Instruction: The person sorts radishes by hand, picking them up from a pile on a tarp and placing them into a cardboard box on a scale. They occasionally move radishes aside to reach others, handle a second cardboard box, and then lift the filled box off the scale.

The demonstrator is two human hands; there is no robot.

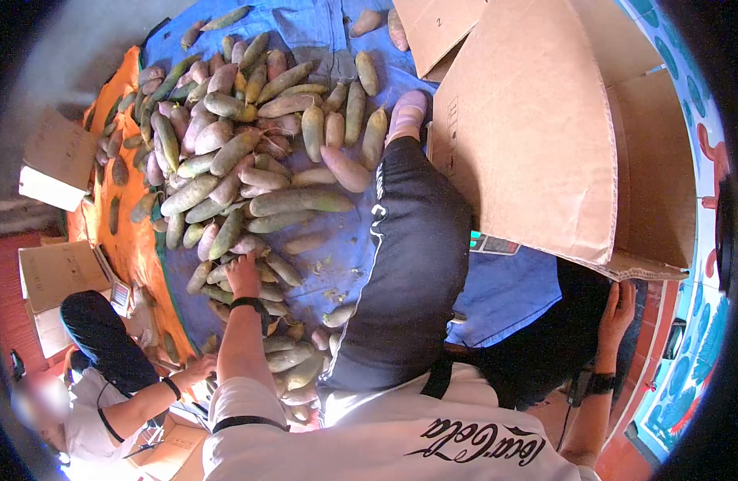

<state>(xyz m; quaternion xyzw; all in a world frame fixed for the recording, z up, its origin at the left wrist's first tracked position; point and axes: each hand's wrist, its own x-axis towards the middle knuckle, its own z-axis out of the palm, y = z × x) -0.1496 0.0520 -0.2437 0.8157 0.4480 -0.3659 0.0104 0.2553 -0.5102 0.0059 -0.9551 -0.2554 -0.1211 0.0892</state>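
Dozens of long vegetables (241, 152) piled on blue sheet (505, 297), just beyond left hand (242, 275); grip curled onto nearest ones, hold unclear. Probably firm, smooth, fairly heavy: best clasped mid-length. Right hand (618, 309) spread flat against cardboard box (529, 136).

Fingertips of the right hand (618, 313) are hidden behind the cardboard box (529, 136).
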